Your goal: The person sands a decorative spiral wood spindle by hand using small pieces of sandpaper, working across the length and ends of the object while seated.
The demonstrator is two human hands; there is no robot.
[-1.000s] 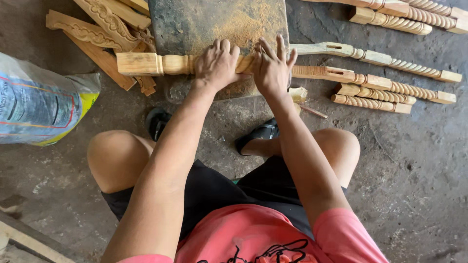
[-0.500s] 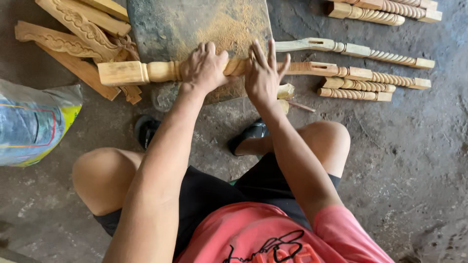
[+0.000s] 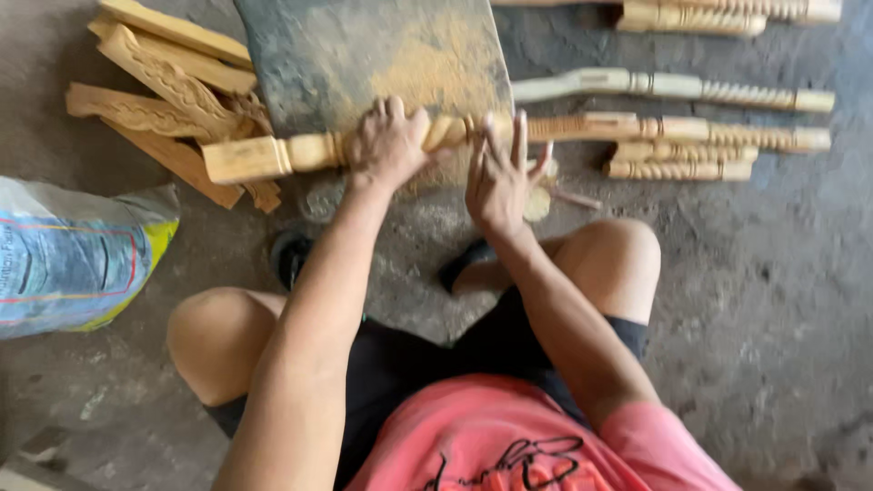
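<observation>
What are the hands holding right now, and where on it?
The left hand grips the turned wooden post around its round middle section, near the square end. The right hand rests open-fingered against the post further along, not closed around it.

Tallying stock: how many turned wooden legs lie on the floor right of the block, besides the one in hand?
4: one at the top edge, one pale, one beneath it, one short. More may lie out of frame.
</observation>
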